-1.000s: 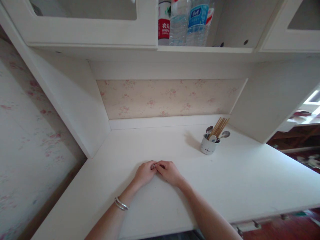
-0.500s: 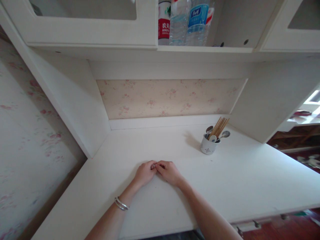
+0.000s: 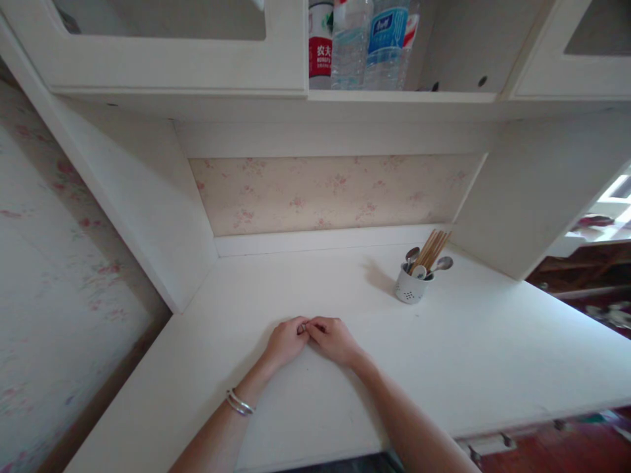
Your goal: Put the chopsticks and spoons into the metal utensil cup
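Observation:
Both hands rest on the white tabletop, fingertips meeting in front of me. My left hand is closed with its fingers curled, and a silver double bangle circles that wrist. Against it lies my right hand, also closed, its thumb and fingers touching the left fingers. No object shows in either hand, though the inner sides of the fingers are partly hidden. Behind and to the right of the hands, apart from them, stands a white perforated utensil holder. Wooden chopsticks and metal spoons stick up from it.
Overhead, an open cabinet shelf holds several plastic bottles. White side panels bound the table's back at left and right. Floral wallpaper covers the wall behind. Below the table's front right edge is a reddish floor.
The camera view has shifted very slightly. My hands and the utensil holder have not moved.

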The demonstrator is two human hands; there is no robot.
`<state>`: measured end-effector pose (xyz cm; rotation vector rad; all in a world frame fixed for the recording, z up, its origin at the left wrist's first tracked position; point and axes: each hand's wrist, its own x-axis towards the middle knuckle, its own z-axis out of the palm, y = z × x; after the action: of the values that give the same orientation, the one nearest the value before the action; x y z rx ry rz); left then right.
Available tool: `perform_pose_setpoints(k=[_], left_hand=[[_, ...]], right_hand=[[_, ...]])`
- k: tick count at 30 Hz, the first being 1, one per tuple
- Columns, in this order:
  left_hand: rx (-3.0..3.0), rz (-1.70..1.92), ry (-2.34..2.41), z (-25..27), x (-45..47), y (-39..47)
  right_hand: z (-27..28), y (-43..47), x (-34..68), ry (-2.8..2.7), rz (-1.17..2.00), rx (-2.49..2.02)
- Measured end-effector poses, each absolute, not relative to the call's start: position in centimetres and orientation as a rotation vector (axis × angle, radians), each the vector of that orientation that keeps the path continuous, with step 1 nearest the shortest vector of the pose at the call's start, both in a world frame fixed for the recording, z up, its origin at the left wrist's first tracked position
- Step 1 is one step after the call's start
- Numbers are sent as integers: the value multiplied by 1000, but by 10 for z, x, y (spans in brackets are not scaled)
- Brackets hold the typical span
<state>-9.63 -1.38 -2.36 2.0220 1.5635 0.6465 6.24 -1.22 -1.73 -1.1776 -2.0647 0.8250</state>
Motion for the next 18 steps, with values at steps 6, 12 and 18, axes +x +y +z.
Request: perform_pose_setpoints(k=[6, 12, 18], left_hand=[[2006, 671, 1557, -24, -97, -14], [1984, 689, 1545, -25, -96, -13], [1966, 695, 1551, -26, -96, -13]], right_hand=[[-18, -12, 63, -2064, 826, -1169], [-17, -13, 64, -2058, 839, -1164], [-17, -14, 62, -2021, 861, -1141]])
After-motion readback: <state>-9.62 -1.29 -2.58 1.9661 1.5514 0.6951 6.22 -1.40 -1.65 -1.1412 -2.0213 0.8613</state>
